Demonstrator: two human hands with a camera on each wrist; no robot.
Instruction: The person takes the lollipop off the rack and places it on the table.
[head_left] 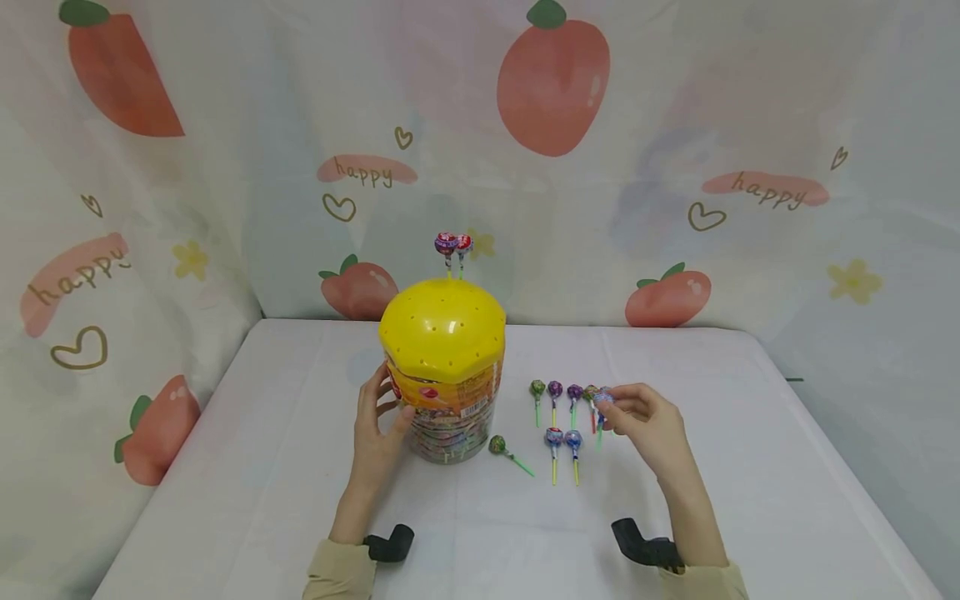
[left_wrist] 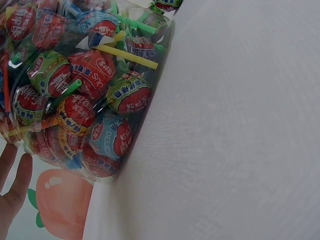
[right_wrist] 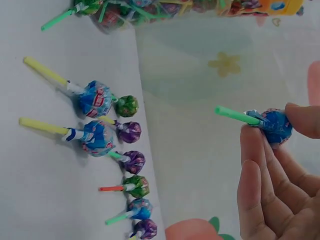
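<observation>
A tall clear jar point(head_left: 450, 433) full of wrapped lollipops, with a yellow lid point(head_left: 442, 329), stands on the table. My left hand point(head_left: 378, 425) holds its left side, thumb toward the front and fingers round the back. Two lollipops point(head_left: 446, 244) stick up from the lid. My right hand point(head_left: 645, 421) pinches a blue-wrapped lollipop point(right_wrist: 276, 127) by its head, the green stick pointing left in the right wrist view. Below the hand lies a row of lollipops point(head_left: 555, 389), green, purple and blue. Two blue lollipops point(head_left: 573, 440) with yellow sticks lie nearer.
One green lollipop point(head_left: 498, 446) lies slanted beside the jar's base. A white cloth covers the table point(head_left: 262, 500). Behind and to the left hangs a curtain point(head_left: 465, 100) printed with fruit. Black wrist mounts point(head_left: 641, 546) sit on both arms.
</observation>
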